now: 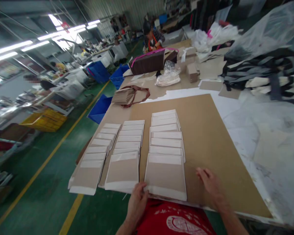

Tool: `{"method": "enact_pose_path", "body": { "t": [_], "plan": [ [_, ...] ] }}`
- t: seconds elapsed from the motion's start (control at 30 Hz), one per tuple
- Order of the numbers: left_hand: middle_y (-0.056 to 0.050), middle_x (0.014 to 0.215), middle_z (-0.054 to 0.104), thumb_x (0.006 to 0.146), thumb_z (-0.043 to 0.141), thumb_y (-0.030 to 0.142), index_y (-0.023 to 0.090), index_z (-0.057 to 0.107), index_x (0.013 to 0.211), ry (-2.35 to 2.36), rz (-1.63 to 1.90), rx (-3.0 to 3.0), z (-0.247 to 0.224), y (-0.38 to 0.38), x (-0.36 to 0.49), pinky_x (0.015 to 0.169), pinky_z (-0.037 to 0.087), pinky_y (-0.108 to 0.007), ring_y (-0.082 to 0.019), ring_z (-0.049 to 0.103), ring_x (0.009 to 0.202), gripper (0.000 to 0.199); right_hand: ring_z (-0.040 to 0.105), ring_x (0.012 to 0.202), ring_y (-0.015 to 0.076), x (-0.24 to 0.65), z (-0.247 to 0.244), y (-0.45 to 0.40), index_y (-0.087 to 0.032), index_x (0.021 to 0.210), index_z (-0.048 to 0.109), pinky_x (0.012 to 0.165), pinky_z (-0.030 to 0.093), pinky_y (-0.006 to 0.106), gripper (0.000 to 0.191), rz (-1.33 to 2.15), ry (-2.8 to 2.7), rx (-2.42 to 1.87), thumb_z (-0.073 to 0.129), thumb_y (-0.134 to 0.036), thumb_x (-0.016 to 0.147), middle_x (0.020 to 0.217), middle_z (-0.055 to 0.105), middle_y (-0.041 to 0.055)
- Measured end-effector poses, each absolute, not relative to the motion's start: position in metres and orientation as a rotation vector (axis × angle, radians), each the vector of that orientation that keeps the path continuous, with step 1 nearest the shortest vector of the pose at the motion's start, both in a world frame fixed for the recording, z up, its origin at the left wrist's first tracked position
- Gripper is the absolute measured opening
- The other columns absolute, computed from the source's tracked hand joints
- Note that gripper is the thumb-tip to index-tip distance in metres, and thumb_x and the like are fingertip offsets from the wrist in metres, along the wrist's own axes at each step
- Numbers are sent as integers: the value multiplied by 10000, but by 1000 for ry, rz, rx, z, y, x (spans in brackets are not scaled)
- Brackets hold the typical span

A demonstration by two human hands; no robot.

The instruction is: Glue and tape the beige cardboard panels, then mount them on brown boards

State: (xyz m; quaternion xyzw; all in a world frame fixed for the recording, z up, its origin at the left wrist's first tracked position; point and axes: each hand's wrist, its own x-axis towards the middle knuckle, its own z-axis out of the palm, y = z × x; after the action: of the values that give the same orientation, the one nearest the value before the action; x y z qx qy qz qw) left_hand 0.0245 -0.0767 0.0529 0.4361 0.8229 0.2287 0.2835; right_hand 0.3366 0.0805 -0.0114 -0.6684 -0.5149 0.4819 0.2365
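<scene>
My left hand (138, 199) is at the table's front edge, its fingers curled at the lower left corner of a beige flat panel (164, 173). The thumb and forefinger appear to pinch that corner; the other fingers are partly hidden. This panel lies nearest me in the right row of overlapping panels with pale top strips. Beside it, a middle row ends in another beige panel (122, 170), and a left row ends in a third panel (88, 174) at the table's edge. My right hand (210, 182) hovers over the brown board (215, 143), fingers loosely bent and apart, holding nothing.
A bundle of folded brown pieces (123, 96) with a strap lies farther back. Beyond are a clear plastic bag (171, 73) and a dark box (149, 62). Black and grey strips (257, 68) heap at right. Blue bins (100, 109) stand left; a person (153, 39) sits behind.
</scene>
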Motion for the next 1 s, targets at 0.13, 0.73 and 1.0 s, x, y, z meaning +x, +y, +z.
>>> {"method": "enact_pose_path", "body": {
  "t": [0.13,0.73,1.0],
  "plan": [
    [-170,1436,431,781,468,329,99,503,1292,2175,388,1417,42,-46,13,1135,301,-442,-282,397,1340,562,623,939,235,279,-7,50,-157,1142,613,877,473,361,477,1297,-1659,-1720,479,-462,801,1093,653,115],
    [-206,1435,427,750,512,278,52,433,1354,1959,321,1377,34,-34,-6,1160,257,-441,-288,380,1351,650,614,689,232,250,29,47,-176,729,645,653,494,347,390,1694,-843,-1683,665,-554,634,689,667,48],
    [-180,1536,183,719,686,436,200,193,1474,1788,692,1564,98,-38,-3,1144,218,-582,-343,176,1434,932,539,660,161,192,121,39,-185,811,579,559,419,252,267,1845,-1298,-1318,573,-451,786,713,605,1]
  ]
}}
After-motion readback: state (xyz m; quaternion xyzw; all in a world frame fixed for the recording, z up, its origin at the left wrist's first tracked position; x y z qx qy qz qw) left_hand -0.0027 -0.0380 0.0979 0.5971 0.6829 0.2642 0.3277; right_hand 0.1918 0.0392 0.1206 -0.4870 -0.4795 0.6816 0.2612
